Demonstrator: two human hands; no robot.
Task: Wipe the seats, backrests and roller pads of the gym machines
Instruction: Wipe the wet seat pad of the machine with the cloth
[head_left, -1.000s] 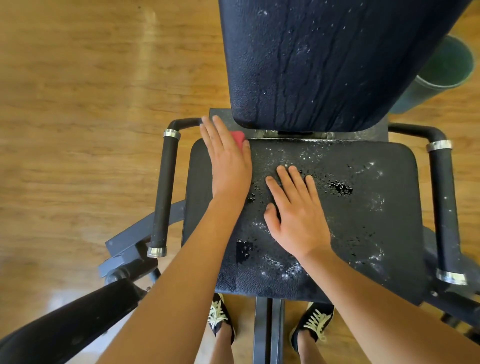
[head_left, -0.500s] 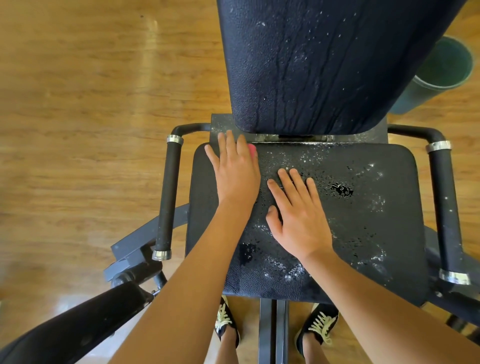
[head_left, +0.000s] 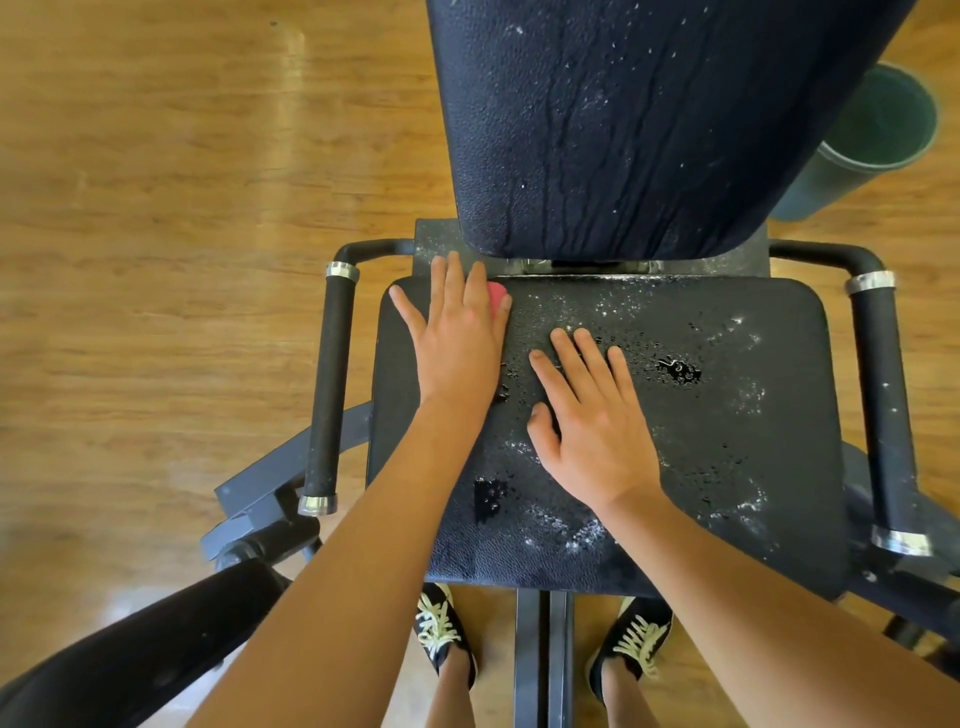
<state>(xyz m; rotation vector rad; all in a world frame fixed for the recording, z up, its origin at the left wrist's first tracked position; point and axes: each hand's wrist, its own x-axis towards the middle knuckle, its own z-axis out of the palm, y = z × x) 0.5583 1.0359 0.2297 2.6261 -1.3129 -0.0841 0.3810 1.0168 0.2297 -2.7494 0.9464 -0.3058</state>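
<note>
Gym machine being wiped at the far-left corner of the seat (head_left: 727, 415)

The streaked backrest (head_left: 649, 130) is being left wet. The right hand (head_left: 597, 431) is being kept spread flat mid-seat. The left hand (head_left: 457, 338), fingers straight, is being pressed on a pink wiper (head_left: 497, 297). It has barely shifted in the last second, so droplets to the right are still waiting. The wiper is being mostly hidden, so cloth or sponge cannot be told.

Forearms (head_left: 358, 571) bare; left hand (head_left: 457, 338), right hand (head_left: 597, 431) bare. At 6 o'clock: black low-cut left shoe (head_left: 461, 642), right shoe (head_left: 644, 618), pale yellowish laces (head_left: 434, 618). Ankles bare.
</note>
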